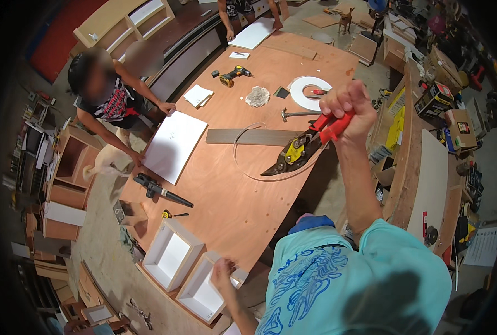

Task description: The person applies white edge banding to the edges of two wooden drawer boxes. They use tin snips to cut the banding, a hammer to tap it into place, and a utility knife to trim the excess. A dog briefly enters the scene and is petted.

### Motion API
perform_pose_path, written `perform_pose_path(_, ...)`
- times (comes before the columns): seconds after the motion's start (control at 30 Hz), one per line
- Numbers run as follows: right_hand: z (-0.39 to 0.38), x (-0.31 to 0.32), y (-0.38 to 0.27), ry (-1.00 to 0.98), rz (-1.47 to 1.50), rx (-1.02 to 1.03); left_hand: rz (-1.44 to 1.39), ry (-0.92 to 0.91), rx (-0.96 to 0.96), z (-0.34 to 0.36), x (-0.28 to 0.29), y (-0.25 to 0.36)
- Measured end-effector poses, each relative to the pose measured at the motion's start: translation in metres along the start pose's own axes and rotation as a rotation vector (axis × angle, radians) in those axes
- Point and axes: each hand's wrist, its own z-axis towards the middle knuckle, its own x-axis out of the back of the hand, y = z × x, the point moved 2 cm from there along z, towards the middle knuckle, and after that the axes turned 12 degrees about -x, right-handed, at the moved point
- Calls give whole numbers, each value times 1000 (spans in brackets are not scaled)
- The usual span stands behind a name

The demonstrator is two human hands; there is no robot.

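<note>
My right hand [346, 109] is raised at about 1 o'clock, fingers wrapped tight around the red handles of a pair of tin snips [304, 145]. Their yellow-marked head and dark blades point down toward 7 o'clock, tip over the near edge of the plywood table [232, 201]. Just under the blades a thin curved strip [243, 162] loops across the wood, beside a long grey board [248, 137]. My left hand [223, 272] sits low at 6 o'clock, fingers curled on the rim of 1 of 2 white open boxes [173, 254] at the table's near end; I cannot tell how firmly it grips.

At 12 o'clock from the snips lie a hammer [299, 114] and a white ring [310, 92]. Farther up is a yellow drill [233, 75]. At 9 o'clock another person leans on a white panel [173, 145], with a black power tool [162, 190] below it.
</note>
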Motion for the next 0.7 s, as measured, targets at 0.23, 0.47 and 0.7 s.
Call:
perform_pose_path(0.23,-32,-79,18,-143,-155,272,-784,-702,62,5,-205,92)
perform_pose_path(0.47,-77,-30,94,-373,-429,2,-808,-286,-50,65,-228,86)
perform_pose_path(0.7,-52,49,92,-652,-631,-602,-281,-33,-258,76,-254,67)
